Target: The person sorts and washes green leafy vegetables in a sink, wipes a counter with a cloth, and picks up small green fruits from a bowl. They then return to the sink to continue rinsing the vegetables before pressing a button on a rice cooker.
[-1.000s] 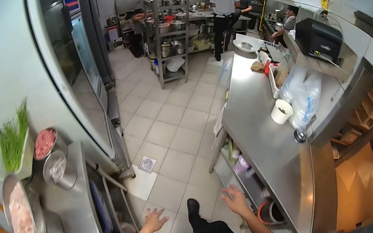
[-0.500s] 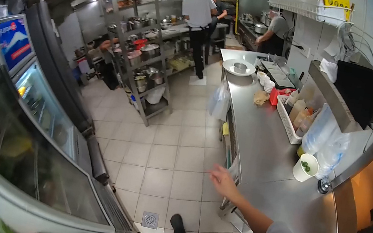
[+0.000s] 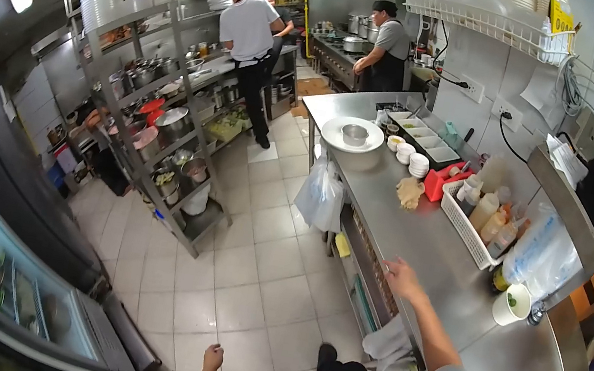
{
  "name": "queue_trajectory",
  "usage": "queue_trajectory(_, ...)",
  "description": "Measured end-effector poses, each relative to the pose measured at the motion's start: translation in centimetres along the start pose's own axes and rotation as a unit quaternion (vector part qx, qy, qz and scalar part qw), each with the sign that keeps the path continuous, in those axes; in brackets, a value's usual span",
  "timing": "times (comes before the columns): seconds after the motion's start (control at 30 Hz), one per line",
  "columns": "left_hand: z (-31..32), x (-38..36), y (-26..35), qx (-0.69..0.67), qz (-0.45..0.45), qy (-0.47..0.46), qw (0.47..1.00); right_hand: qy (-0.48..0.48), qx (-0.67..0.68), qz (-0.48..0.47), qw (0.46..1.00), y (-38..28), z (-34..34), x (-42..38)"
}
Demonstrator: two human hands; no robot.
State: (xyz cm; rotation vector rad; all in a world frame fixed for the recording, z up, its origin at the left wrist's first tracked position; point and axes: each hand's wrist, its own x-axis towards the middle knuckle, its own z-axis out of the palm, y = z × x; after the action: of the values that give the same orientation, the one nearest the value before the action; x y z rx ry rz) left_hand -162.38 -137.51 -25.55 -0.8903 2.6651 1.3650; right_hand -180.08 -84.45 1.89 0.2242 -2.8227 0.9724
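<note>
A: Where do we have the steel surface [image 3: 480,310]?
B: Along our right side, its long edge right by our right hand [image 3: 403,278]. We can't tell whether the fingertips touch it.

A: How do we hold that hand?
B: Half spread, a finger pointing ahead, our forearm slanting up over the edge. We see nothing in its grasp. Our left hand [image 3: 213,358] hangs low over the floor [image 3: 257,257], curled narrow; we can't tell whether anything sits inside.

A: What do we count on the surface?
B: One white basket [image 3: 463,227] of bottles [image 3: 495,225], too overlapped for us to number; one white tub [image 3: 509,306] with something green in it; one red container [image 3: 437,184]; one crumpled tan item [image 3: 410,193]; three stacks of small white cups [image 3: 418,165]. At the far end we have one white plate [image 3: 333,133] with one metal bowl [image 3: 354,134] on it.

A: And room around us?
B: A stretch of steel separates our right hand from the basket. One bundle of plastic bags [image 3: 320,197] hangs off the near edge farther along. To our left, tiled floor makes an aisle reaching the glass-doored fridge [image 3: 14,280] and one metal rack [image 3: 206,221].
</note>
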Motion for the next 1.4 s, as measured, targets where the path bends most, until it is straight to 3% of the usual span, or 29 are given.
queue_trajectory(0.07,1.3,4.7,4.6,0.038,0.084,-0.090,0.992,-0.009,-0.013,0.016,1.000,1.3,-1.1,4.9)
queue_trajectory(0.1,2.5,6.3,6.7,0.033,0.085,-0.093,0.991,0.006,-0.042,0.017,0.999,2.5,-1.5,8.2)
queue_trajectory(0.17,4.5,9.0,10.9,0.064,0.118,-0.274,0.952,0.020,-0.070,0.014,0.997,5.5,-1.1,14.4)
queue_trajectory(0.23,5.6,8.4,18.9,0.066,0.000,-0.387,0.920,0.133,-0.140,0.013,0.981,9.3,-0.2,21.2)
queue_trajectory(0.33,7.5,8.9,27.4,0.092,0.021,-0.518,0.850,0.116,-0.217,0.046,0.968,15.2,0.4,29.7)
queue_trajectory(0.37,8.4,9.7,29.6,0.095,0.049,-0.530,0.841,0.189,-0.227,0.083,0.952,15.1,0.9,30.5)
queue_trajectory(0.4,8.9,10.4,31.8,0.105,0.048,-0.533,0.838,0.190,-0.223,0.093,0.952,15.8,1.7,30.9)
queue_trajectory(0.47,9.8,12.0,36.6,0.073,0.165,-0.502,0.846,0.168,-0.199,0.142,0.955,16.9,2.5,31.1)
queue_trajectory(0.5,10.1,12.9,38.7,0.076,0.169,-0.506,0.842,0.172,-0.201,0.148,0.953,16.8,2.9,30.9)
queue_trajectory(0.6,12.0,16.4,44.6,-0.004,0.241,-0.521,0.819,0.134,-0.230,0.138,0.954,10.6,1.2,30.2)
queue_trajectory(0.67,14.5,19.3,47.8,-0.024,0.296,-0.537,0.790,0.145,-0.085,0.203,0.965,6.9,0.5,29.4)
queue_trajectory(0.7,15.9,20.6,49.5,-0.029,0.343,-0.538,0.769,0.145,-0.083,0.215,0.962,5.7,0.6,28.9)
queue_trajectory(0.77,17.2,21.2,54.3,-0.057,0.393,-0.533,0.747,0.282,-0.078,0.094,0.952,3.5,0.5,28.8)
queue_trajectory(0.87,20.3,20.4,59.7,-0.092,0.414,-0.549,0.720,0.351,-0.055,0.084,0.931,-0.4,-0.1,29.0)
queue_trajectory(0.93,22.4,19.4,62.0,-0.232,0.420,-0.531,0.698,0.366,-0.038,0.086,0.926,-2.9,-0.7,29.4)
queue_trajectory(0.97,22.6,19.5,63.1,-0.230,0.424,-0.537,0.691,0.372,-0.012,0.085,0.924,-3.9,-0.8,29.6)
queue_trajectory(1.03,22.5,19.3,64.7,-0.098,0.458,-0.510,0.721,0.379,-0.016,0.094,0.920,-5.4,-1.4,29.5)
queue_trajectory(1.13,21.0,19.7,66.2,-0.096,0.432,-0.589,0.676,0.399,-0.018,0.111,0.910,-5.6,-2.3,28.8)
queue_trajectory(1.27,20.3,20.1,67.8,0.028,0.444,-0.580,0.683,0.418,-0.066,0.145,0.895,-4.1,-3.4,26.6)
queue_trajectory(1.33,20.9,20.0,67.9,-0.039,0.604,-0.456,0.653,0.407,-0.053,0.164,0.897,-3.8,-3.4,25.4)
queue_trajectory(1.4,21.2,19.4,68.0,-0.041,0.612,-0.441,0.655,0.419,-0.034,0.156,0.894,-3.0,-3.5,24.8)
